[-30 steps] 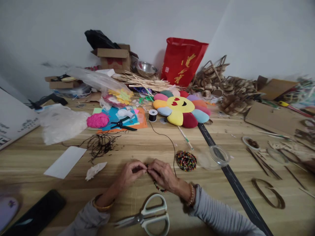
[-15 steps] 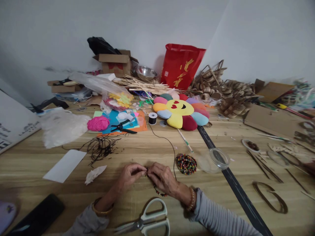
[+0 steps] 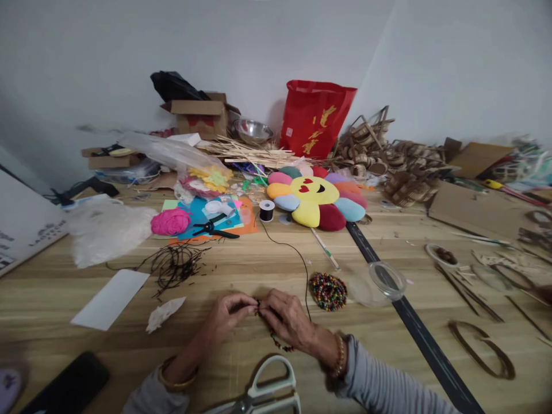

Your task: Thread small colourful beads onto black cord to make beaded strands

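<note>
My left hand (image 3: 233,313) pinches one end of a small string of beads at its fingertips. Close against it, my right hand (image 3: 287,316) has its fingers closed on the same beads, and the fingertips nearly meet. Part of the beaded string (image 3: 280,344) hangs out below my right palm, its colours dark, red and green. A coiled pile of multicoloured beads (image 3: 328,291) lies just right of my right hand. White-handled scissors (image 3: 271,385) rest below my hands. Black cord (image 3: 293,247) runs from a spool (image 3: 267,210) down beside the bead pile.
Tangled black cords (image 3: 175,267), white paper (image 3: 111,299) and a crumpled tissue (image 3: 164,313) lie to the left, with a dark phone (image 3: 69,385) nearer. A flower cushion (image 3: 314,198) sits behind. Clear round containers (image 3: 387,280) and brown strips (image 3: 483,348) are on the right.
The view has shifted slightly, so the scissors and phone appear a little lower. Both hands keep nearly the same pose around the beads.
</note>
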A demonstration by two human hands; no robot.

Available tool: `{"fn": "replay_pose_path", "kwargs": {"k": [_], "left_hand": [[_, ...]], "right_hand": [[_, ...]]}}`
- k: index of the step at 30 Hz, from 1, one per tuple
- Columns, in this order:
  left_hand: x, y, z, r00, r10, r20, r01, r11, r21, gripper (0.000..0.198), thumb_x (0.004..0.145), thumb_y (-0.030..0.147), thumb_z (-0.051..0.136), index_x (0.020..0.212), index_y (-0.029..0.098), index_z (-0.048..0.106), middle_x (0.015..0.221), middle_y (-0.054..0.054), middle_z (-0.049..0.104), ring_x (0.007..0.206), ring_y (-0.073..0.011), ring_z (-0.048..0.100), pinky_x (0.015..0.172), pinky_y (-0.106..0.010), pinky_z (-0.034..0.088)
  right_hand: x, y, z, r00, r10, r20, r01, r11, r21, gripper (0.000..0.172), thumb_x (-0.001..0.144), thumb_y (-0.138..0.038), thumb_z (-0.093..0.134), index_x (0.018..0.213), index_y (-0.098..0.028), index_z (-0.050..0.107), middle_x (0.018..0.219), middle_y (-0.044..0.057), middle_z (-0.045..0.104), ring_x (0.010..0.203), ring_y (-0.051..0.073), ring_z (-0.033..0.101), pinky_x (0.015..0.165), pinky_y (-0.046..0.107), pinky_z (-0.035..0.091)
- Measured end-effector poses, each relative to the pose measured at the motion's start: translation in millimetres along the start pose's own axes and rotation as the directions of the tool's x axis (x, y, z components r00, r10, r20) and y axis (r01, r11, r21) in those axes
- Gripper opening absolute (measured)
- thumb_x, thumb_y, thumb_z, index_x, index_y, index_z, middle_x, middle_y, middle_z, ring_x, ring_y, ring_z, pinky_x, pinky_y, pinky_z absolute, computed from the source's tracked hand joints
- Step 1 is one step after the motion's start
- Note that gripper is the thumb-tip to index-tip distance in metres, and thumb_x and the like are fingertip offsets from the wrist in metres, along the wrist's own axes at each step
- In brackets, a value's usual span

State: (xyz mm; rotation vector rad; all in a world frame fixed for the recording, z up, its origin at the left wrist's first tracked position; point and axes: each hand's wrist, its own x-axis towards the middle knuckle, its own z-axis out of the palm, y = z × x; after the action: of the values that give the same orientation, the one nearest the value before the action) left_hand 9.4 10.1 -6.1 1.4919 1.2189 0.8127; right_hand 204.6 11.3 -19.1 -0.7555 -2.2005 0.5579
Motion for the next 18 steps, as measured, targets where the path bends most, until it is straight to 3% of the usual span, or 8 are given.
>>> {"fn": "replay_pose_path", "kwargs": {"k": [18], "left_hand": [[-0.2,-2.5,1.0,1.0,0.029,-0.003,-0.029,0.997,0.068,0.012,0.071,0.024,0.064,0.073,0.017,0.073,0.073,-0.006,0.073,0.07,-0.0194,0.065,0.069,-0.027,0.05]], "right_hand": [[1.0,-1.4,-1.4,1.0,-0.002,0.01,0.003,0.999,-0.046,0.016,0.095,-0.018,0.042,0.087,-0.018,0.056,0.077,0.004,0.061,0.067,0.015,0.056,0.06,0.024,0.045]]}}
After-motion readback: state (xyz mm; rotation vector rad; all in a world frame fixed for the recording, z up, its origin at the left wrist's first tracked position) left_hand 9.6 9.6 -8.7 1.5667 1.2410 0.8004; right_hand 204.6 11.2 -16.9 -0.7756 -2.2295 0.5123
